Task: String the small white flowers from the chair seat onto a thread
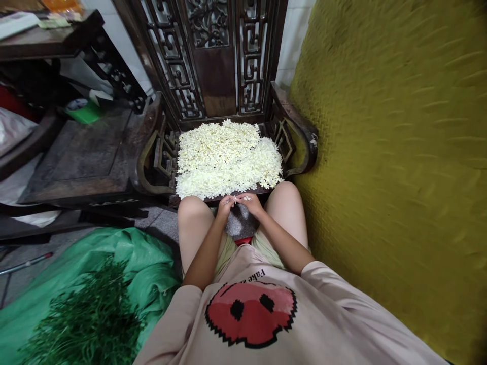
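A thick layer of small white flowers (228,157) covers the seat of a dark carved wooden chair (217,81). Just in front of the seat edge, between the knees, my left hand (225,205) and my right hand (251,204) meet at the fingertips. Both are closed in a pinch around a tiny white flower (235,199), whose exact shape is too small to make out. More white petals or blossoms (246,197) show against the fingers of my right hand.
A green sack (152,258) with leafy green stems (91,314) lies at lower left. Beside the chair stands a dark wooden seat (83,157) bearing a green tape roll (82,110). A yellow textured panel (388,167) rises close on the right.
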`<action>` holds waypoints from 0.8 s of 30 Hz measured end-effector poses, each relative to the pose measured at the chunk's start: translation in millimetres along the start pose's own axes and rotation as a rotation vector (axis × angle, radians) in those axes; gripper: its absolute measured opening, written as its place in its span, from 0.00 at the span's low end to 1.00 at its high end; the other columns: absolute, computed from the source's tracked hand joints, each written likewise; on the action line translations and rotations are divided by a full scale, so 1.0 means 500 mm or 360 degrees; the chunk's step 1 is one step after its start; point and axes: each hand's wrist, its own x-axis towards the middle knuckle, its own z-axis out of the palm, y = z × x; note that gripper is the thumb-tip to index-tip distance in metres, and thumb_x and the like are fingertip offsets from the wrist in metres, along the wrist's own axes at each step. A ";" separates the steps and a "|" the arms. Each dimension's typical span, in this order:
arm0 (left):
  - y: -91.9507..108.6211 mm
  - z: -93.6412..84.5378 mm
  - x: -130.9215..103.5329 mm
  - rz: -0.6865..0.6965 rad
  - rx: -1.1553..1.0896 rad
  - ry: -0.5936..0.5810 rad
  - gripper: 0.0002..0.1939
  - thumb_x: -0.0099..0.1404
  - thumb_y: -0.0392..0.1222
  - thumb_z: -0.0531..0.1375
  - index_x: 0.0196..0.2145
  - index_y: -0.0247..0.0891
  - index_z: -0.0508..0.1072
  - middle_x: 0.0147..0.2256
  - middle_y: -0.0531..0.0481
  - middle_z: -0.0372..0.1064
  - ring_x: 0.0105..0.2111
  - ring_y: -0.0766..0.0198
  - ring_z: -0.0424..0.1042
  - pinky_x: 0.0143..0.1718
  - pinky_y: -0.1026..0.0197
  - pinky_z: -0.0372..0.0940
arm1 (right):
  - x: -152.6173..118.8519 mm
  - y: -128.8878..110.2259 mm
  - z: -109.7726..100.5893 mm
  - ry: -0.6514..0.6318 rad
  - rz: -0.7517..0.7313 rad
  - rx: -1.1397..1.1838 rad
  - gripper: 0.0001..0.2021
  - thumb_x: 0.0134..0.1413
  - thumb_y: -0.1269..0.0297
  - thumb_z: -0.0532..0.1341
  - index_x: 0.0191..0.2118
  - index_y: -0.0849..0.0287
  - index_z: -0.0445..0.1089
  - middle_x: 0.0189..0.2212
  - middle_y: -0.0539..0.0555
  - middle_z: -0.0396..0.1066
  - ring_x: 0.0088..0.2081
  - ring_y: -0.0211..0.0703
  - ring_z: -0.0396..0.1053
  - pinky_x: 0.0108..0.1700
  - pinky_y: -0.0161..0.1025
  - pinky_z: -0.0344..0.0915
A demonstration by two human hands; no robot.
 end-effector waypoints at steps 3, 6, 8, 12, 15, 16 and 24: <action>-0.006 0.003 0.002 -0.0079 -0.0144 0.0056 0.17 0.44 0.50 0.67 0.19 0.35 0.67 0.17 0.56 0.57 0.19 0.73 0.54 0.23 0.66 0.49 | -0.003 -0.002 0.001 -0.0020 0.0065 0.0102 0.13 0.32 0.56 0.68 0.25 0.59 0.74 0.24 0.50 0.72 0.27 0.37 0.65 0.33 0.35 0.59; -0.008 0.008 0.003 -0.0157 -0.0291 0.0067 0.18 0.43 0.50 0.68 0.20 0.35 0.66 0.17 0.57 0.58 0.19 0.74 0.54 0.22 0.67 0.49 | -0.006 -0.003 0.005 -0.0011 0.0201 0.0187 0.15 0.32 0.55 0.68 0.26 0.60 0.73 0.21 0.48 0.68 0.22 0.33 0.59 0.26 0.33 0.53; -0.006 0.011 0.002 -0.0185 -0.0370 0.0030 0.18 0.43 0.49 0.68 0.20 0.35 0.66 0.17 0.57 0.57 0.19 0.74 0.54 0.22 0.67 0.50 | -0.008 -0.004 0.007 -0.0017 0.0297 0.0265 0.16 0.31 0.54 0.68 0.27 0.60 0.72 0.18 0.47 0.65 0.20 0.31 0.54 0.23 0.32 0.48; 0.000 0.017 0.000 -0.0232 -0.0463 -0.0006 0.18 0.46 0.47 0.68 0.20 0.35 0.64 0.17 0.58 0.55 0.18 0.75 0.53 0.22 0.68 0.49 | -0.008 -0.003 0.010 -0.0081 0.0427 0.0445 0.17 0.30 0.53 0.69 0.27 0.60 0.70 0.14 0.43 0.58 0.17 0.29 0.46 0.21 0.32 0.42; 0.003 0.021 -0.002 -0.0234 -0.0502 -0.0010 0.17 0.48 0.47 0.67 0.20 0.35 0.63 0.17 0.58 0.54 0.18 0.76 0.52 0.22 0.68 0.49 | -0.008 -0.003 0.011 -0.0124 0.0536 0.0596 0.18 0.30 0.55 0.70 0.27 0.60 0.69 0.14 0.42 0.56 0.17 0.27 0.43 0.21 0.32 0.40; 0.003 0.022 -0.003 -0.0229 -0.0499 -0.0011 0.17 0.48 0.47 0.67 0.20 0.35 0.63 0.17 0.58 0.54 0.18 0.76 0.52 0.22 0.68 0.49 | -0.009 -0.003 0.011 -0.0138 0.0569 0.0645 0.18 0.29 0.55 0.70 0.28 0.60 0.69 0.14 0.43 0.57 0.17 0.27 0.43 0.21 0.32 0.40; -0.004 0.011 -0.002 -0.0157 -0.0318 0.0029 0.16 0.49 0.48 0.66 0.20 0.35 0.67 0.17 0.57 0.55 0.19 0.75 0.52 0.23 0.66 0.49 | -0.010 -0.005 0.004 0.0017 0.0436 0.0367 0.17 0.33 0.53 0.68 0.29 0.60 0.73 0.15 0.45 0.62 0.17 0.29 0.49 0.22 0.32 0.46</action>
